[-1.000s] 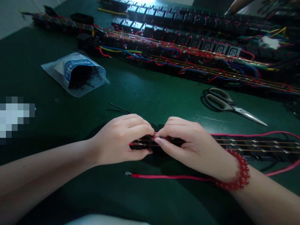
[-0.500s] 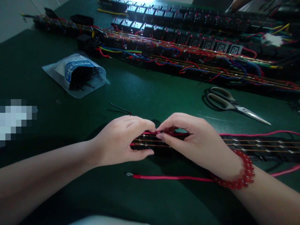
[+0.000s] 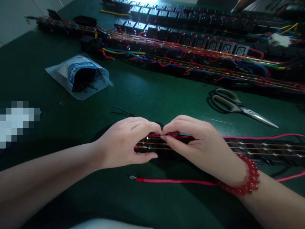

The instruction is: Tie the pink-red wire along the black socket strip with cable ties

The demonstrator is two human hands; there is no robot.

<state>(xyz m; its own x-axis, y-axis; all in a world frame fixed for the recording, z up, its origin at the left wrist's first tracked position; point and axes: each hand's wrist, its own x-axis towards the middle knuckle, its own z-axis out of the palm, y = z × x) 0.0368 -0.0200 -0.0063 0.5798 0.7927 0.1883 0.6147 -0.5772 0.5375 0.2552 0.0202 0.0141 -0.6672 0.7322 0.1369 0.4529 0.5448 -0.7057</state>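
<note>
A dark green work table (image 3: pixel 152 92) fills the dimly lit scene, with pale floor tiles (image 3: pixel 14 19) showing past its far left corner. At left lies a clear plastic bag with a blue-and-white label (image 3: pixel 78 76), stuffed with black ties. Two loose black cable ties (image 3: pixel 122 111) lie just beyond the knuckles. The person's left hand (image 3: pixel 126 144) is curled closed over the left end of a long black socket strip (image 3: pixel 262 149) crossed by bare copper bars, fingers over the top, thumb along the near side. The strip lies flat at the table's near middle and reaches off to the right. Fingertip to fingertip with the left, the right hand (image 3: pixel 197 143) is nearly closed, thumb and forefinger pinching a thin red wire (image 3: pixel 262 137) on the strip's far edge. A second red lead with a metal ring terminal (image 3: pixel 176 180) passes under the right wrist, which wears a red bead bracelet (image 3: pixel 249 178). Grey-handled steel scissors (image 3: pixel 235 106) rest beyond. Rows of wired black socket strips (image 3: pixel 190 60) line the far side.
</note>
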